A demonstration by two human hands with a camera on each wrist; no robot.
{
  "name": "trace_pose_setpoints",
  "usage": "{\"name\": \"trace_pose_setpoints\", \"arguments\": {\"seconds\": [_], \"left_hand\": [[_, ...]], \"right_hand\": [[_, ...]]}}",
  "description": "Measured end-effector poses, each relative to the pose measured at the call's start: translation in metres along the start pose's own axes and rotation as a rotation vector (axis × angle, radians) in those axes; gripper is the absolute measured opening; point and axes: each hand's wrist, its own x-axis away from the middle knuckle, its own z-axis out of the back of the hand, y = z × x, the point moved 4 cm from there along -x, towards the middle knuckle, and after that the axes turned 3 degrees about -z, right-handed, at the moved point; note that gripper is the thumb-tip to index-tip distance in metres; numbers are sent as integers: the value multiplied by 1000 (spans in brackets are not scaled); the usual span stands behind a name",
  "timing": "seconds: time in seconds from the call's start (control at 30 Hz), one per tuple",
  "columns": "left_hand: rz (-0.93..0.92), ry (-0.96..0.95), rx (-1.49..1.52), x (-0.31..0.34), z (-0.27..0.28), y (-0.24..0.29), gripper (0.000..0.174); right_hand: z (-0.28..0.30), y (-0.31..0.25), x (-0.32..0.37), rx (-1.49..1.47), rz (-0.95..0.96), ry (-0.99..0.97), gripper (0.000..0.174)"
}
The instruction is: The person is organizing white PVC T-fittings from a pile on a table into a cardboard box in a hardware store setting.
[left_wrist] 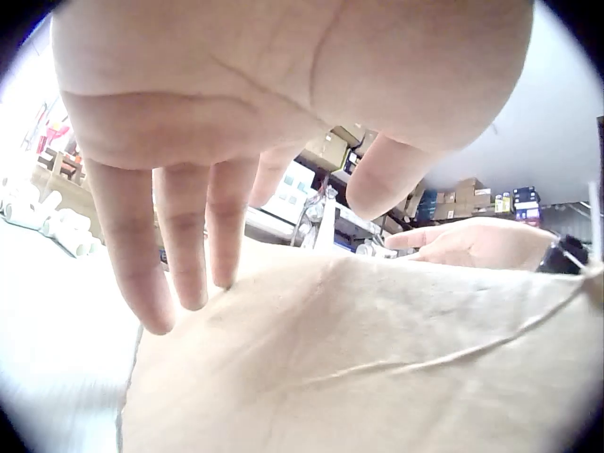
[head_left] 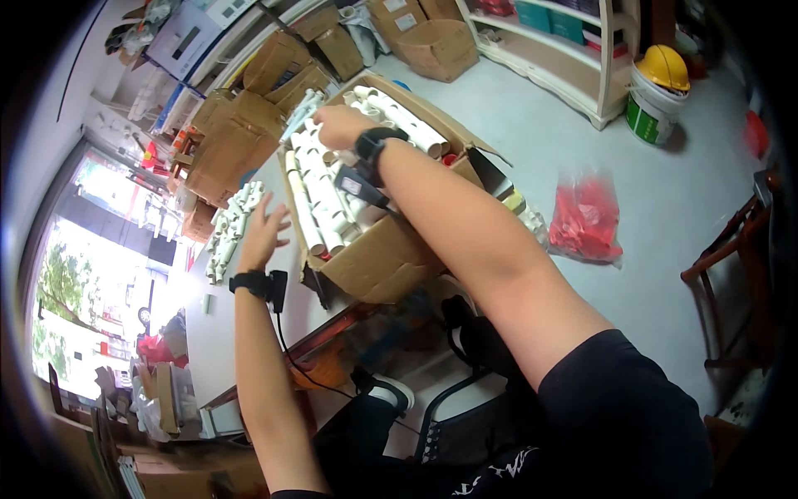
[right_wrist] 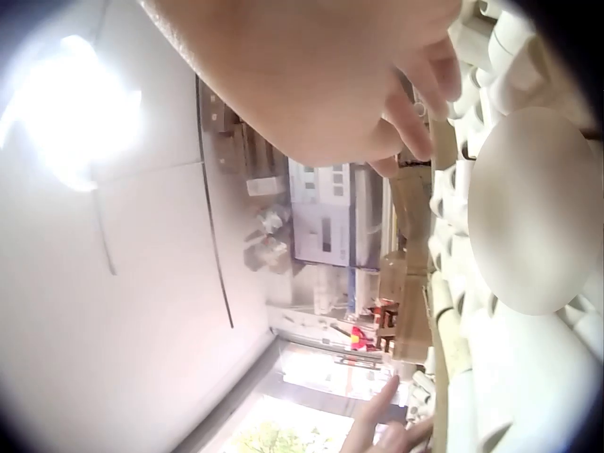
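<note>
A cardboard box [head_left: 386, 264] full of white plastic pipe fittings [head_left: 309, 195] stands on the white table. My right hand [head_left: 342, 126] is over its far end, fingers reaching down close to the fittings; nothing shows in its grasp. In the left wrist view the fingers of that right hand [left_wrist: 477, 245] look fairly straight. My left hand [head_left: 264, 237] is beside the box's left side, its fingers spread and holding nothing. The left wrist view has those fingers [left_wrist: 132, 255] hanging in front of the cardboard wall.
More white fittings [head_left: 229, 237] lie in a group on the table [head_left: 208, 333], left of the box. A clear bag of red pieces [head_left: 586, 220] is on the floor at right. Behind it are a white shelf [head_left: 540, 62] and a bucket [head_left: 650, 112] with a yellow helmet [head_left: 663, 66].
</note>
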Motion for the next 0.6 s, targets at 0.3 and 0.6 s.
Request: {"name": "trace_pose_setpoints", "arguments": {"seconds": [0.3,0.6], "left_hand": [[56,-57,-78,40,-1,-15,53],[-137,143,-123,29,-15,-13,54]], "right_hand": [[35,12,7,79,94,-189,33],[62,-8,6,-177,-38,-179,36]]}}
